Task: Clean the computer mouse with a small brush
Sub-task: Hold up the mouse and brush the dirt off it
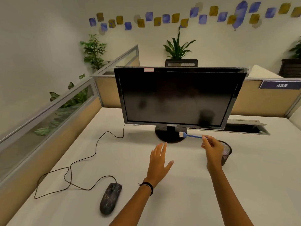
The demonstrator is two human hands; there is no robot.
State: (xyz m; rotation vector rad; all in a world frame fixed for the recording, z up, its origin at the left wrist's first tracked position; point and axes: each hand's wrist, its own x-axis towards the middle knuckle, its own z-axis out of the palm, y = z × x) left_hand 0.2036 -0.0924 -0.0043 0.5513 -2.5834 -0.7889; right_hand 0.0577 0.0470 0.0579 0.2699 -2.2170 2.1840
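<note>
A dark, dusty-looking computer mouse (110,198) lies on the white desk near the front, left of my forearms, with its black cable (81,160) looping away toward the monitor. My right hand (211,149) pinches the end of a small blue brush (190,135); its white bristles point left, in front of the monitor's base. Flat and open, my left hand (158,160) hovers over the desk with fingers spread and holds nothing. Both hands are well behind and to the right of the mouse.
A black monitor (177,97) on a round stand (170,135) sits at the desk's centre. A black mesh cup (226,152) stands just behind my right hand. Beyond it is a cable slot (244,128) in the desk. Low partitions (48,121) border the desk at left and back.
</note>
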